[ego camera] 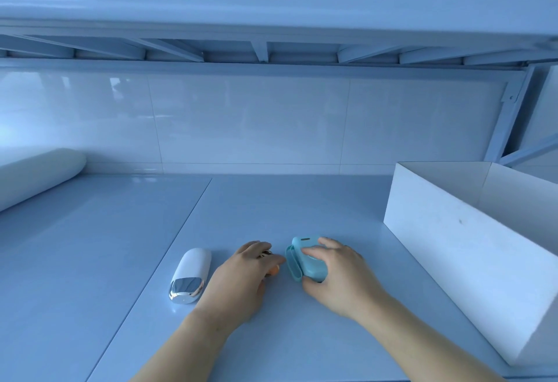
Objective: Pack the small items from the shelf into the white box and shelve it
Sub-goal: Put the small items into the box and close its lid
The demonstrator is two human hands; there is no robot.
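On the pale shelf surface (271,206) my right hand (335,276) grips a small teal device with a strap loop (305,256), fingers over its top and thumb below. My left hand (241,276) curls over a small item (271,270) of which only a metallic bit and an orange bit show; most of it is hidden under the fingers. A white capsule-shaped item with a shiny chrome end (190,274) lies just left of my left hand, untouched. The open white box (447,236) stands on the shelf at the right, close to my right hand.
A white roll (36,174) lies at the back left against the tiled wall (256,122). The underside of an upper shelf (271,52) with metal braces hangs overhead. A metal frame post (507,118) rises at the back right behind the box.
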